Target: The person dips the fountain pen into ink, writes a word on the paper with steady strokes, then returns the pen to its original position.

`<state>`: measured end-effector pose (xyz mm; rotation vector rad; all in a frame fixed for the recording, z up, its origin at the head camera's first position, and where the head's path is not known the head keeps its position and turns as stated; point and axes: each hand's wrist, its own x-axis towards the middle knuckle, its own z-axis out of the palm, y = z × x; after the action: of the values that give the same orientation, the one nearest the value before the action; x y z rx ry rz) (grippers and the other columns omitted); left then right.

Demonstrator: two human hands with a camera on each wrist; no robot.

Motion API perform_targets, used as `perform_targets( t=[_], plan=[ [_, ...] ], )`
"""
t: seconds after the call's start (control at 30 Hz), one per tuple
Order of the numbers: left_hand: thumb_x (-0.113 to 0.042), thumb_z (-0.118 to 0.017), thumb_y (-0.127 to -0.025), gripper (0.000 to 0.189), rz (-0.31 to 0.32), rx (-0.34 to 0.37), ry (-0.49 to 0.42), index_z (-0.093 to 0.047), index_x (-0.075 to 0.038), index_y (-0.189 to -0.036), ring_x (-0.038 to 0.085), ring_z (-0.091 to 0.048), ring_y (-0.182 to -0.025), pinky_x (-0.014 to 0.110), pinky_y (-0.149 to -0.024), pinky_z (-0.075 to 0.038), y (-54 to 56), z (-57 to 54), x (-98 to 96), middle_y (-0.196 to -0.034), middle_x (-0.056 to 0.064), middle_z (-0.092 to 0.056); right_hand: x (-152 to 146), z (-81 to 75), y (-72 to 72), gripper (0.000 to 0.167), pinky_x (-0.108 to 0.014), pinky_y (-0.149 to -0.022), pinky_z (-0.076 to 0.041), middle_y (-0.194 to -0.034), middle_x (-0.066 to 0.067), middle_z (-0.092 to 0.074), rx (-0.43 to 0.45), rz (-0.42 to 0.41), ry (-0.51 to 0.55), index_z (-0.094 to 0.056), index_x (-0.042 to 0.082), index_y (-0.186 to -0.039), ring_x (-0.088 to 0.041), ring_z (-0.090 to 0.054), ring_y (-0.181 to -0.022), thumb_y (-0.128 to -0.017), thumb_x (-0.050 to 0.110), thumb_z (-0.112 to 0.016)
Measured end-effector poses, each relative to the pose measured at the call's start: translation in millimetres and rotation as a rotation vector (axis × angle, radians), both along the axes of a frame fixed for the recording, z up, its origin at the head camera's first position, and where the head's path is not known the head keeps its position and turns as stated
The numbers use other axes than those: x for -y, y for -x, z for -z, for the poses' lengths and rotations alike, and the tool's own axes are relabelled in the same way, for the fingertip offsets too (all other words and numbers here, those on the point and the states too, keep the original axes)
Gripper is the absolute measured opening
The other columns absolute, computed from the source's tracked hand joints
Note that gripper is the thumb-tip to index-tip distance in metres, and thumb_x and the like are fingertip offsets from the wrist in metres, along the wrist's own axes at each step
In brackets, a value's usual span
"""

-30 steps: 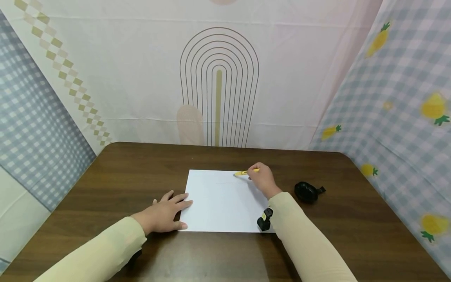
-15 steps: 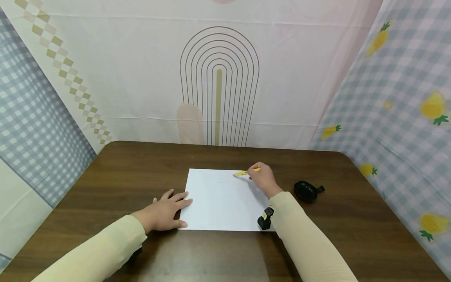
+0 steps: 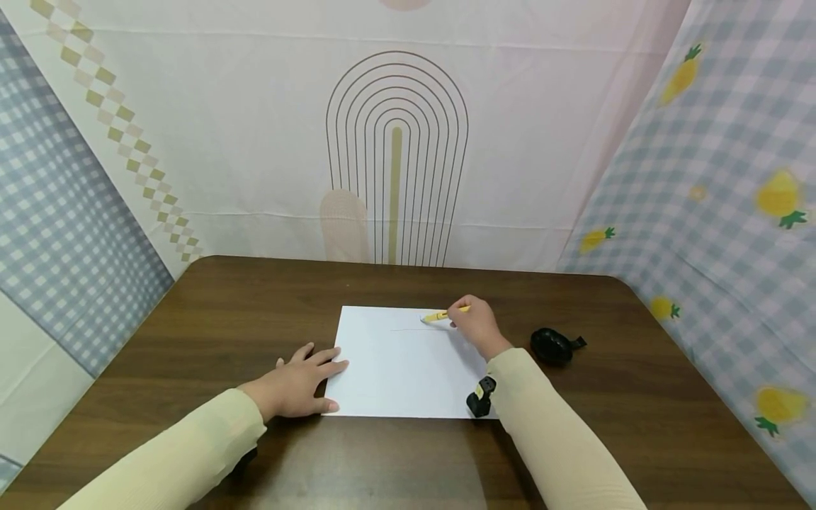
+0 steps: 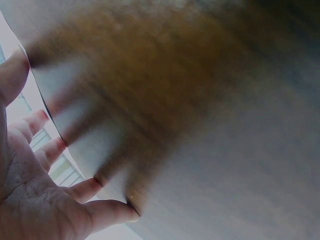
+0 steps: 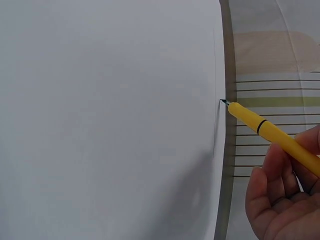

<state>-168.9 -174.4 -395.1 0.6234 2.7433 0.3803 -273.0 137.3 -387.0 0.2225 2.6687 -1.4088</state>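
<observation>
A white sheet of paper (image 3: 395,375) lies on the wooden table, with one thin line (image 3: 411,330) drawn near its far edge. My left hand (image 3: 296,386) rests at the sheet's left edge, fingers spread and straight, thumb and fingertips overlapping the paper. In the left wrist view its fingertips (image 4: 95,185) press down on the surface. My right hand (image 3: 474,322) pinches a yellow fountain pen (image 5: 270,131) over the sheet's far right part. The pen leans, its metal nib (image 5: 224,101) pointing left, right beside the line between it and the far edge.
To the right of my right forearm lies a black rounded object (image 3: 552,347) with a short tab. A small black device (image 3: 481,397) sits at my right wrist, over the paper's near right corner. A patterned cloth (image 3: 268,142) hangs behind the table (image 3: 255,304).
The pen's nib has shifted very slightly toward me, closer to the drawn line. The left hand and the paper keep their places.
</observation>
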Motion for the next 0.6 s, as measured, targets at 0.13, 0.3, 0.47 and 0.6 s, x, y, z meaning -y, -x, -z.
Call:
perform_targets(
  t=[0.13, 0.3, 0.47, 0.6],
  plan=[
    [-0.044, -0.069, -0.087, 0.069, 0.002, 0.0, -0.001, -0.045, -0.017, -0.146, 0.05, -0.019, -0.14, 0.079, -0.092, -0.025, 0.1, -0.3, -0.4, -0.155, 0.009, -0.031, 0.4, -0.8, -1.3, 0.012, -0.032, -0.068, -0.04, -0.096, -0.012, -0.064, 0.001, 0.006, -0.002, -0.06, 0.006, -0.097, -0.024, -0.051, -0.084, -0.094, 0.018, -0.056],
    [-0.044, -0.069, -0.087, 0.069, 0.001, 0.001, -0.006, -0.045, -0.016, -0.146, 0.05, -0.019, -0.14, 0.08, -0.091, -0.024, -0.1, -0.8, -1.1, -0.155, 0.01, -0.031, 0.5, -0.7, -2.8, 0.012, -0.032, -0.068, -0.04, -0.098, -0.012, -0.064, 0.0, 0.006, -0.004, -0.06, 0.006, -0.097, -0.024, -0.052, -0.085, -0.093, 0.018, -0.056],
    [-0.043, -0.069, -0.087, 0.069, 0.0, -0.003, -0.01, -0.046, -0.016, -0.146, 0.051, -0.02, -0.14, 0.08, -0.091, -0.025, -0.8, -1.3, -1.3, -0.155, 0.01, -0.031, 0.2, 0.2, -2.7, 0.012, -0.032, -0.069, -0.04, -0.099, -0.012, -0.065, -0.001, 0.001, -0.005, -0.06, 0.007, -0.097, -0.025, -0.052, -0.087, -0.094, 0.018, -0.057],
    [-0.043, -0.069, -0.087, 0.068, 0.004, -0.007, -0.018, -0.046, -0.016, -0.145, 0.051, -0.02, -0.14, 0.08, -0.091, -0.024, -1.1, -1.3, -1.3, -0.155, 0.01, -0.031, 0.4, -0.1, -3.7, 0.012, -0.033, -0.071, -0.041, -0.098, -0.011, -0.064, -0.004, -0.001, -0.002, -0.06, 0.007, -0.096, -0.025, -0.053, -0.089, -0.094, 0.018, -0.056]
  ],
)
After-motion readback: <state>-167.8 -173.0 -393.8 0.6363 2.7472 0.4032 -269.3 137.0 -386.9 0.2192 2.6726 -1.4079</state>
